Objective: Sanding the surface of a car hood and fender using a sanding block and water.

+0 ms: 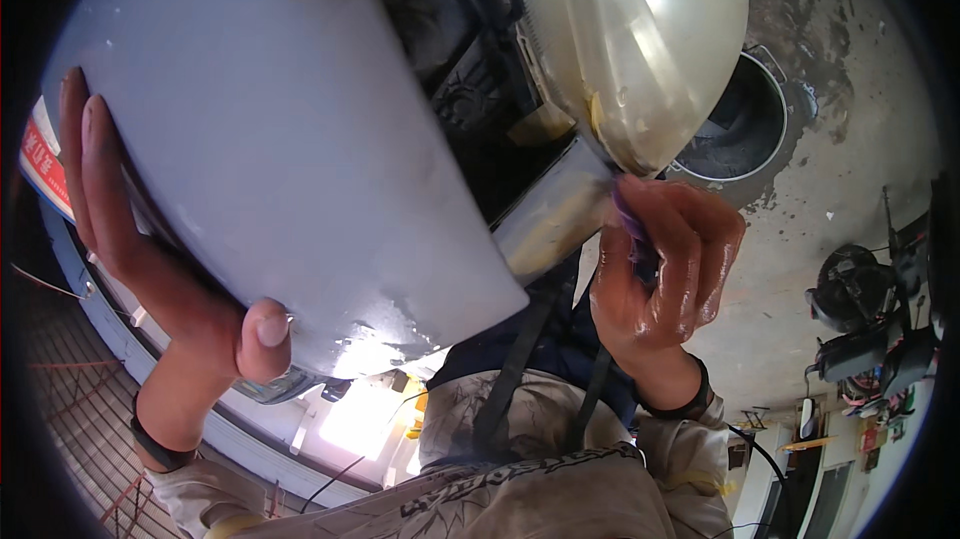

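A large grey car body panel (290, 129), smooth and matte, fills the left half of the view, with a wet patch near its lower edge. My left hand (170, 279) rests along the panel's left edge, fingers stretched out and thumb lying on the grey surface. To the right is a cloudy, yellowish headlight (650, 39). Just below the headlight's tip, my wet right hand (670, 269) pinches a thin purple abrasive piece (628, 214). It touches the end of a narrow painted strip of bodywork (555, 214) with worn, yellowish patches.
Dark engine bay parts (465, 79) show in the gap between panel and headlight. A metal pot (740, 124) stands on the wet concrete floor at the upper right. Black equipment (860, 299) sits at the far right. A metal grating (70, 389) lies lower left.
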Tool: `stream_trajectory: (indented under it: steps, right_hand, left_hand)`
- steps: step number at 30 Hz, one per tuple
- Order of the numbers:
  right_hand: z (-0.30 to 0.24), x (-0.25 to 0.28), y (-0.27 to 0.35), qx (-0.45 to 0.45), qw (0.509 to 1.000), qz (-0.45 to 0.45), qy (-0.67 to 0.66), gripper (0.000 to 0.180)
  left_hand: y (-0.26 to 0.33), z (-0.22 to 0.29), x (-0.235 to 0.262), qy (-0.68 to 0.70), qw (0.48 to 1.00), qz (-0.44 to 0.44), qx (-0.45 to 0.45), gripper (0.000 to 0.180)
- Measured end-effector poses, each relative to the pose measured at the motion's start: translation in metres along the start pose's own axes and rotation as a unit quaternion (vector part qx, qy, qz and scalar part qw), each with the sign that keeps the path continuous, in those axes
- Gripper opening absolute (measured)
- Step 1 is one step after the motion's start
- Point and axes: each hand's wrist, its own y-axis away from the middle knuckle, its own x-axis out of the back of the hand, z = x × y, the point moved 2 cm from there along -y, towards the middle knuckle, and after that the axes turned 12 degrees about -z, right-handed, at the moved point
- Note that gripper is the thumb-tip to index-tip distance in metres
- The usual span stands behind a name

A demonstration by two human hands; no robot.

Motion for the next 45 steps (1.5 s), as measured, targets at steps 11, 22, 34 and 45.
stream_trajectory:
  steps: [11,22,34,45]
  right_hand:
    - [0.000,-0.008,-0.018,0.043,0.999,0.028,0.007,0.034]
    - [-0.013,-0.005,-0.020,-0.063,0.997,-0.002,-0.041,0.016]
    - [-0.020,-0.002,-0.036,-0.075,0.996,-0.011,-0.037,0.018]
    - [-0.010,-0.007,-0.022,-0.056,0.998,0.021,-0.028,0.024]
  left_hand:
    - [-0.004,-0.002,-0.013,0.007,0.998,0.068,-0.007,0.093]
    - [-0.004,0.004,-0.014,0.061,0.995,0.071,-0.046,0.091]
    - [-0.009,0.005,-0.012,0.060,0.993,0.081,-0.052,0.089]
    - [-0.008,0.004,-0.018,0.067,0.991,0.100,-0.059,0.089]
